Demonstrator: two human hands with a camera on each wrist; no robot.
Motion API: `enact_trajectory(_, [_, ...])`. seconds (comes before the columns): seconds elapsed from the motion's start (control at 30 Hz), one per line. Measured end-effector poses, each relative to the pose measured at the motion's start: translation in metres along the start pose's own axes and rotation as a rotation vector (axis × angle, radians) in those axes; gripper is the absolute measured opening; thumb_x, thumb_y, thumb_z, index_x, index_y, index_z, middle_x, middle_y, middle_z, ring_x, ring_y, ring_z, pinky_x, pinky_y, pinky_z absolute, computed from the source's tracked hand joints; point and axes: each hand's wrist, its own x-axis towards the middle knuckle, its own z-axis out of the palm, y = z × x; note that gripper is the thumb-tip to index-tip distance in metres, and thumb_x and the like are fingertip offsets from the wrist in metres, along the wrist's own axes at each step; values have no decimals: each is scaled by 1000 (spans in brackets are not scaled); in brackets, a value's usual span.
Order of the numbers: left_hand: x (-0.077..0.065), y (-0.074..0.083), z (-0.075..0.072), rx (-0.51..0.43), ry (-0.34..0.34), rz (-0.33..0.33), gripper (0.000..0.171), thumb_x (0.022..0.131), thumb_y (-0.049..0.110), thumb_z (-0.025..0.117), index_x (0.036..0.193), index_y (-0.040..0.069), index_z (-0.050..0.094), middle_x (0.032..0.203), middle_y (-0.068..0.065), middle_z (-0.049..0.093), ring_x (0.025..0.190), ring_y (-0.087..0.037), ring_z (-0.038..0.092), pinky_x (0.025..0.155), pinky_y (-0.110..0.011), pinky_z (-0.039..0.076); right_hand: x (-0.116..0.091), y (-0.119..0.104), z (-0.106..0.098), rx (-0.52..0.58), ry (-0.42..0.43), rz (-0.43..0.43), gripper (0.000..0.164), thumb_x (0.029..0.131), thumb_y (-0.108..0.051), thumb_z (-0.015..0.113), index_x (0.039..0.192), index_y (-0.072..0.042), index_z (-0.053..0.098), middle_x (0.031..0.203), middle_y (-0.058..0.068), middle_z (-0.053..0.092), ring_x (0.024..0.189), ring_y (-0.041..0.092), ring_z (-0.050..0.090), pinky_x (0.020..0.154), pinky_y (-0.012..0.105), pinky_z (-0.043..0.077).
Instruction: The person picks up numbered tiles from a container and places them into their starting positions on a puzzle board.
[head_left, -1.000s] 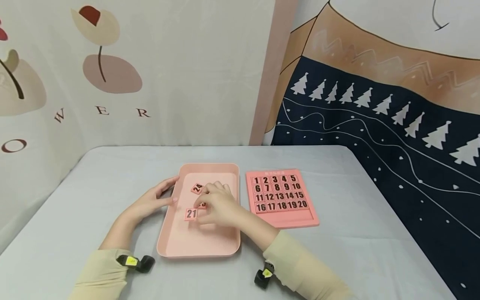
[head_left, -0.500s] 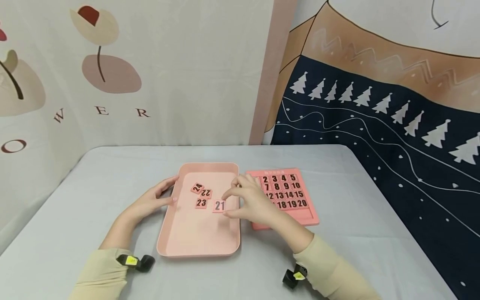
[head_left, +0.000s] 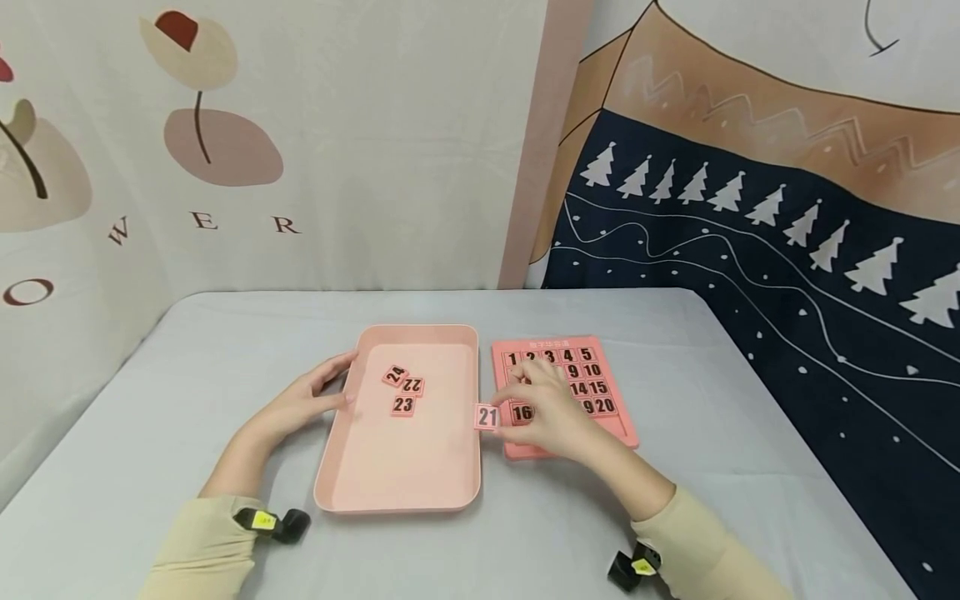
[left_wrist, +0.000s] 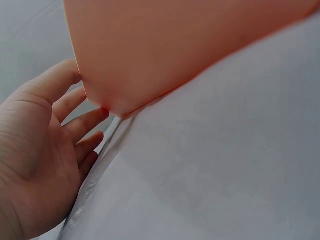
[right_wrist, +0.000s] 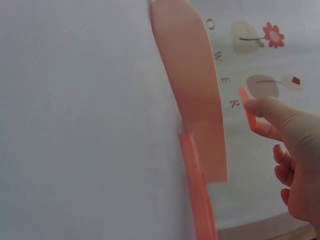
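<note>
Between thumb and fingers, my right hand (head_left: 551, 412) pinches a square number tile marked 21 (head_left: 487, 417). It hovers over the gap between tray and board, at the tray's right edge in the head view. The right wrist view shows the tile (right_wrist: 251, 117) edge-on, raised above the tray's side. My left hand (head_left: 303, 406) rests its fingertips on the left wall of the pink tray (head_left: 405, 475), fingers loosely spread in the left wrist view. Tiles 24 (head_left: 395, 376), 22 (head_left: 412, 386) and 23 (head_left: 402, 406) lie in the tray, the 22 upside down.
Right of the tray lies a pink number board (head_left: 626, 437) with rows of tiles from 1 to 20, partly hidden by my right hand. Its bottom row is a bare strip. A pale cloth covers the table (head_left: 720, 400), and printed curtains (head_left: 375, 150) hang behind.
My right hand has picked tile 21 from beside the other tiles and carried it rightward out over the tray's right rim. The left hand has stayed at the tray's left side.
</note>
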Motion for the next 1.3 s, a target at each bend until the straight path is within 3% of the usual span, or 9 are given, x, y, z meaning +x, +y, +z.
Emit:
enact_trajectory(0.53, [-1,0,-1,-16,-13,21,67,92,10,61,150,3,28,154,-19,24,141,-37,15,111,-58,10,-24,30,-11,-19,26,50,30,66,-25,85,94,-26,74,95,-11,45,96,15,39,87,41,28])
enact_trajectory(0.83, [-2,0,-1,-27,-13,16,67,92,10,61,150,4,28,154,-17,24,142,-36,14,112,-57,10,-31,44,-13,-37,-56,77,26,68,-28,85,92,-25,75,95,-12,47,94,14,40,87,41,30])
enact_trajectory(1.3, [-3,2,0,-31,-13,11,67,93,10,60,150,3,27,154,-18,23,142,-36,13,112,-57,9,-35,51,-7,-33,-123,38,26,67,-29,85,91,-27,75,96,-12,48,97,14,41,92,46,29])
